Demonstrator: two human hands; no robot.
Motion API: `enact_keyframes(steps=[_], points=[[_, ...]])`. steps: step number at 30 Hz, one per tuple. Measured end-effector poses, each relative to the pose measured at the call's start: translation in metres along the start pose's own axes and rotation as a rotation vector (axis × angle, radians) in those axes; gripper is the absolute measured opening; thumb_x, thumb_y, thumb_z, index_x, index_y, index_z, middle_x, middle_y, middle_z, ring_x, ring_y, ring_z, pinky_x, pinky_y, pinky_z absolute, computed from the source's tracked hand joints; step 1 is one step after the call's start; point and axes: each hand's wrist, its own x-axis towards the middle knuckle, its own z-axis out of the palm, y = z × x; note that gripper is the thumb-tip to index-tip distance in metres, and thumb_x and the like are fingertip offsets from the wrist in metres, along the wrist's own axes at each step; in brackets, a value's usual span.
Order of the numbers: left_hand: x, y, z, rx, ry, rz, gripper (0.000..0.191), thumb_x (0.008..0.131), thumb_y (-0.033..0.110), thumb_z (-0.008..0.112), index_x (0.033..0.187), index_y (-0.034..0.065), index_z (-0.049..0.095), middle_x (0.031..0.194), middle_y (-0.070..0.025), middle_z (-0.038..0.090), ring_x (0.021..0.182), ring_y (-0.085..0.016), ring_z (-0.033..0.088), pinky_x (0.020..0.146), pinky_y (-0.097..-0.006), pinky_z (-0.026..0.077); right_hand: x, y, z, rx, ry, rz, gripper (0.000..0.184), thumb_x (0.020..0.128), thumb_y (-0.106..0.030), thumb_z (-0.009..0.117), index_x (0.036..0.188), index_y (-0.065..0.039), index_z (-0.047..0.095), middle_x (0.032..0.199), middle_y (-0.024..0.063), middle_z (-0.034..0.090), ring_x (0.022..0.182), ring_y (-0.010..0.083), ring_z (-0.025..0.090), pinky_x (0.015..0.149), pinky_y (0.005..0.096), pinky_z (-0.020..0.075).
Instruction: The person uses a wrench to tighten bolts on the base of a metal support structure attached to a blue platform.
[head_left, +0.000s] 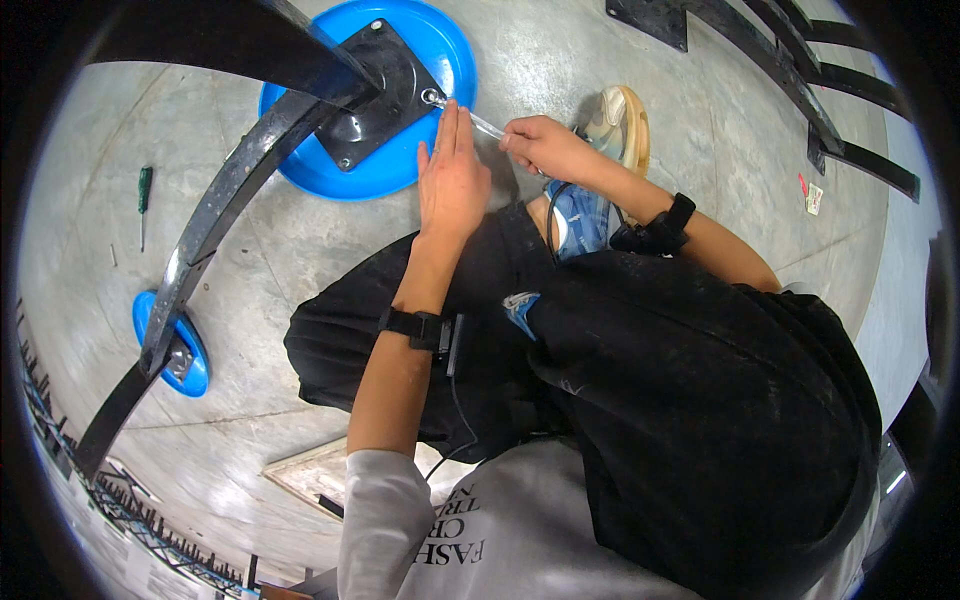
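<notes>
My right hand (546, 146) is closed around the outer end of a silver wrench (489, 127). The wrench's ring end surrounds a bolt (430, 96) at the right corner of a black metal plate (367, 105). Fingers straight and thumb apart, my left hand (454, 176) lies across the wrench close to its ring end. Beneath the plate is a round blue disc-shaped base (330, 184) on the floor. Other bolts sit at the plate's far corner (376, 25) and near corner (346, 163). A black metal frame (247, 157) rises from the plate towards me.
Left of the frame, a green-handled screwdriver (145, 191) lies on the concrete floor. A second blue base (196, 360) stands farther left under a black bar. Black curved metal parts (787, 67) occupy the far right. My shoe (611, 135) is beside my right hand.
</notes>
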Motion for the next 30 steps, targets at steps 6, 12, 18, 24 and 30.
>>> enact_keyframes(steps=[6,12,18,24,30], points=[[-0.002,0.0,-0.002,-0.014,-0.023,0.006,0.06,0.073,0.003,0.049,0.13,-0.0015,0.034,0.141,-0.0129,0.026,0.127,-0.028,0.031,0.101,-0.0519,0.025,0.0,-0.006,0.008,0.021,-0.086,0.106,0.025,0.087,-0.017,0.045,0.085,0.004,0.057,0.062,0.0083,0.057,0.05,0.017,0.055,0.048,0.029,0.0447],[-0.001,-0.002,0.001,0.008,-0.035,-0.01,0.061,0.071,0.002,0.049,0.13,-0.002,0.033,0.142,-0.0133,0.025,0.126,-0.029,0.033,0.101,-0.0526,0.024,0.007,0.001,0.014,0.004,-0.141,0.112,0.023,0.087,-0.016,0.045,0.085,0.005,0.056,0.059,0.0089,0.057,0.046,0.0179,0.054,0.049,0.0303,0.0481],[-0.006,-0.011,-0.002,-0.09,-0.027,0.03,0.064,0.07,0.001,0.05,0.131,-0.003,0.03,0.141,-0.0162,0.024,0.124,-0.032,0.034,0.1,-0.05,0.026,0.022,-0.009,-0.027,-0.193,-0.094,0.167,0.022,0.085,-0.022,0.053,0.079,-0.002,0.06,0.058,0.0014,0.052,0.048,0.0094,0.047,0.046,0.0237,0.0397],[-0.001,-0.008,0.001,-0.161,-0.032,0.057,0.066,0.07,0.0,0.05,0.131,-0.0058,0.025,0.139,-0.021,0.025,0.121,-0.037,0.036,0.096,-0.0433,0.032,0.073,-0.057,-0.103,-0.789,-0.126,-0.369,0.029,0.083,-0.027,0.059,0.067,-0.004,0.063,0.052,-0.0017,0.044,0.05,0.0065,0.038,0.046,0.0256,0.0312],[-0.002,-0.008,-0.001,-0.215,0.055,0.045,0.068,0.068,-0.002,0.05,0.131,-0.0058,0.024,0.138,-0.0223,0.024,0.121,-0.039,0.034,0.098,-0.0425,0.031,0.051,-0.064,-0.088,-0.707,0.063,-0.397,0.028,0.084,-0.028,0.058,0.071,-0.004,0.063,0.053,-0.0031,0.044,0.052,0.0055,0.038,0.048,0.0238,0.0304]])
